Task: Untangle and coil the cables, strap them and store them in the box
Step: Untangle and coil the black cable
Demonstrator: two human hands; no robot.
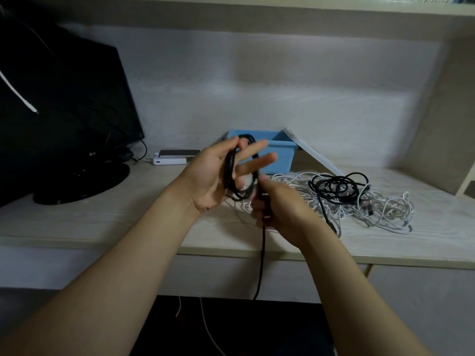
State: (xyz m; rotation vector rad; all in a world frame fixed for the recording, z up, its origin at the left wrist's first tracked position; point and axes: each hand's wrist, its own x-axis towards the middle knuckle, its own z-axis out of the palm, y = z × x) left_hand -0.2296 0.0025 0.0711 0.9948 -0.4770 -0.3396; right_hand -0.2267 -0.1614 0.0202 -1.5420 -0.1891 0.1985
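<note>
A black braided cable (pixel 262 258) is wound in loops around my left hand (pixel 213 173), which is raised palm up above the desk with the thumb pinching the loops and two fingers stretched out. My right hand (pixel 280 209) grips the same cable just below the coil; its loose end hangs down past the desk edge. Behind my hands stands the open blue box (pixel 282 155). To the right on the desk lies a tangled heap of white cables (pixel 385 209) with a black cable (pixel 336 186) knotted on top.
A black monitor (pixel 64 119) on a round stand fills the left of the desk (pixel 102 222). A white power bank with a phone on it (pixel 171 158) lies beside it. A white lid (pixel 316 152) leans against the box. Shelf above, side wall at right.
</note>
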